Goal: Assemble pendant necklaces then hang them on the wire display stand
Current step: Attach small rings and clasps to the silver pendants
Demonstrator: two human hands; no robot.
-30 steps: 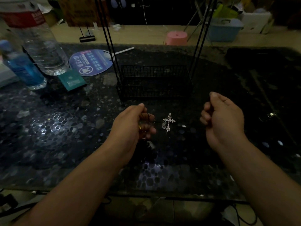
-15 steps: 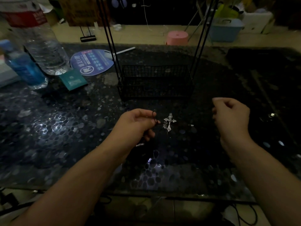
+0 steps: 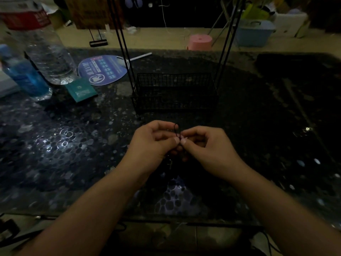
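Just at six o'clock of the wire display stand [image 3: 175, 93], above the dark surface [image 3: 64, 145], we see our left hand [image 3: 155, 143] and right hand [image 3: 208, 146] meet, both pinching a black cord [image 3: 176, 129] whose loop rises between the fingertips; the pendant is hidden.

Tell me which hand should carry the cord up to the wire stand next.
Probably the left hand: the black cord's loop sticks up from its pinch. The right hand pinches lower beside it. The stand is directly ahead of both.
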